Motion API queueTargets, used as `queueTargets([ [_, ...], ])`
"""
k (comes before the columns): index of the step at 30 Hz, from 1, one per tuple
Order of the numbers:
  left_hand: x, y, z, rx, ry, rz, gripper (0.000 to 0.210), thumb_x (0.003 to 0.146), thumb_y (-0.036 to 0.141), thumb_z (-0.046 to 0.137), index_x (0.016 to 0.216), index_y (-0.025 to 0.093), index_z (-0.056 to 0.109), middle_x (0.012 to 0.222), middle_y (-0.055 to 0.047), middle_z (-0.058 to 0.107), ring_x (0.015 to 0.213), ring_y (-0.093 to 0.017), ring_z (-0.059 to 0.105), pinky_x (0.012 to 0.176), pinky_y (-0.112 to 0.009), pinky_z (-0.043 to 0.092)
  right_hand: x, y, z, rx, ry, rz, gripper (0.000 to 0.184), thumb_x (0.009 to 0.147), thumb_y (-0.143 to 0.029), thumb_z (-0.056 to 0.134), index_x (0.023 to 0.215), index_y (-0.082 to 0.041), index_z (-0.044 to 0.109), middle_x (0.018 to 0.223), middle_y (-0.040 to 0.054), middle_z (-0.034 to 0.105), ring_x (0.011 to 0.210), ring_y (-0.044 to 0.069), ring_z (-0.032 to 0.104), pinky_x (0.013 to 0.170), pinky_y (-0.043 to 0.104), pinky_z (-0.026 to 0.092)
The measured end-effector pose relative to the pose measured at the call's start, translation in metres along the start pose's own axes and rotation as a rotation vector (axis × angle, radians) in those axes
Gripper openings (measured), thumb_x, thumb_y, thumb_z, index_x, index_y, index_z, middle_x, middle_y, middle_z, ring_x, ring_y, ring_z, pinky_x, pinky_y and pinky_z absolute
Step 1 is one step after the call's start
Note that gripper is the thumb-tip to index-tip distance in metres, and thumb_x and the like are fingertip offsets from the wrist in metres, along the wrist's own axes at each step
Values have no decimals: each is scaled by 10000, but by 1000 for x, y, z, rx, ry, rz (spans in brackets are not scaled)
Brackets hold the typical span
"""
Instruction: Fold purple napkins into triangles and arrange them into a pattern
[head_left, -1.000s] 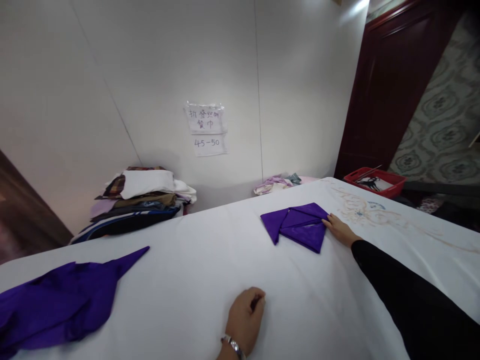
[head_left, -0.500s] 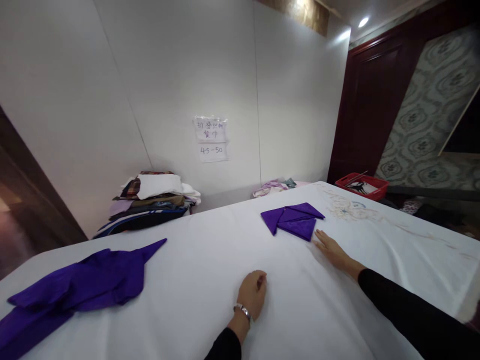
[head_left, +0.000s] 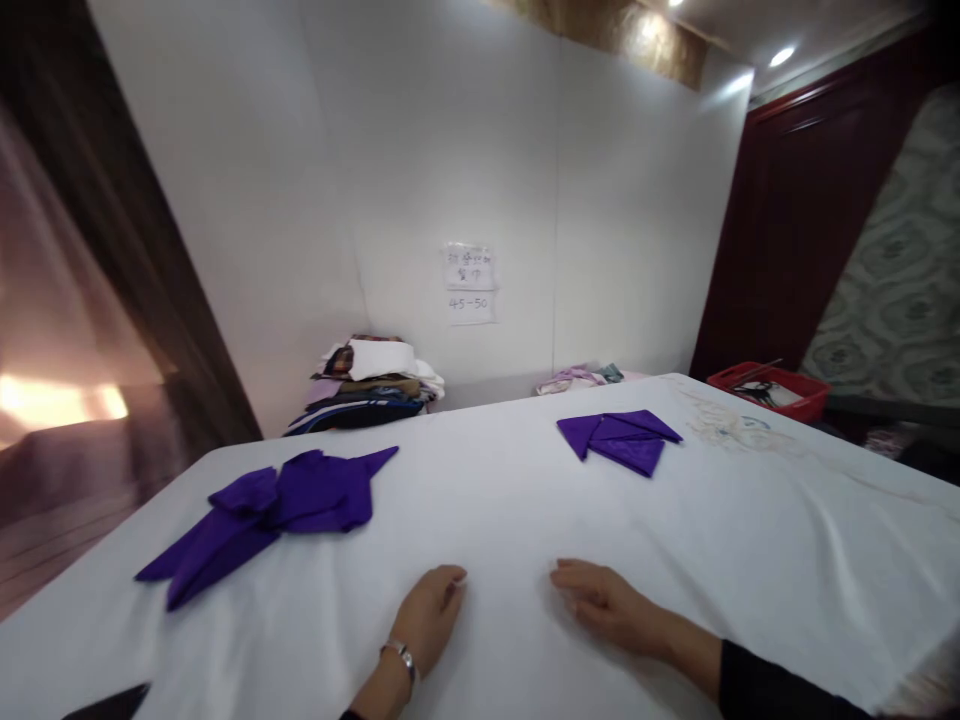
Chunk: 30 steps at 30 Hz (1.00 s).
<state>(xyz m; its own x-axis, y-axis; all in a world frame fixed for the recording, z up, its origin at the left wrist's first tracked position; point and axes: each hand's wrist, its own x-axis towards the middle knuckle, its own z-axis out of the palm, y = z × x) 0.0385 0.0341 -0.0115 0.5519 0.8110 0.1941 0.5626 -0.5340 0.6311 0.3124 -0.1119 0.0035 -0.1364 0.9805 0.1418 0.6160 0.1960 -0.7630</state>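
My left hand (head_left: pixel 431 612) rests on the white tablecloth (head_left: pixel 502 500) near the front, its fingers loosely curled with nothing in them; a bracelet (head_left: pixel 403 660) circles the wrist. To its right, my right hand (head_left: pixel 606 605) lies low over the cloth, fingers loosely bent and apart, holding nothing. Beyond it sits a flat, folded purple napkin (head_left: pixel 626 440) with pointed corners, touched by neither hand. Another purple napkin (head_left: pixel 319 495), knotted or gathered in the middle with pointed ends, lies to the left of my left hand.
A stack of folded clothes (head_left: pixel 375 385) stands against the white wall behind the table. More cloths (head_left: pixel 574 379) lie farther right. A red basket (head_left: pixel 806 408) is at the back right. Paper signs (head_left: pixel 470 283) hang on the wall. A dark pointed thing (head_left: pixel 112 703) shows at lower left.
My right hand has drawn back from beside the folded napkin toward me and to the left. The view has swung left, showing more of the gathered napkin. Both napkins appear to stay put.
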Motion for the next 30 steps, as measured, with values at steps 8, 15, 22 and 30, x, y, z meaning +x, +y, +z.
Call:
queueTargets([
  [8,-58,-33,-65,-16,167,-248,217,797,283,423,846,225,626,767,1,668,715,-150,603,718,-271,470,43,-80,90,55,-321,-363,347,896,-361,421,1208,-284,553,1157,44,613,1172,209,461,1021,394,327],
  [15,-78,-50,-78,5,305,-301,226,803,262,443,853,216,658,788,-5,683,701,-137,597,680,-242,461,62,-53,143,-38,-328,-493,369,876,-301,473,1240,-283,527,1233,67,566,1198,232,448,990,422,381],
  [22,-30,-80,-109,170,384,-477,206,814,242,481,934,223,647,831,-21,686,750,-149,612,728,-256,454,68,-44,152,-114,-99,-748,467,816,-197,555,1261,-324,494,1149,21,626,1106,188,540,909,299,466],
  [30,34,-115,-144,355,472,-473,307,849,152,408,1123,109,541,1153,-122,565,1063,-197,525,901,-288,377,79,-26,167,-41,-151,-784,627,801,-266,563,1310,-515,296,1090,-34,644,995,232,603,806,345,545],
])
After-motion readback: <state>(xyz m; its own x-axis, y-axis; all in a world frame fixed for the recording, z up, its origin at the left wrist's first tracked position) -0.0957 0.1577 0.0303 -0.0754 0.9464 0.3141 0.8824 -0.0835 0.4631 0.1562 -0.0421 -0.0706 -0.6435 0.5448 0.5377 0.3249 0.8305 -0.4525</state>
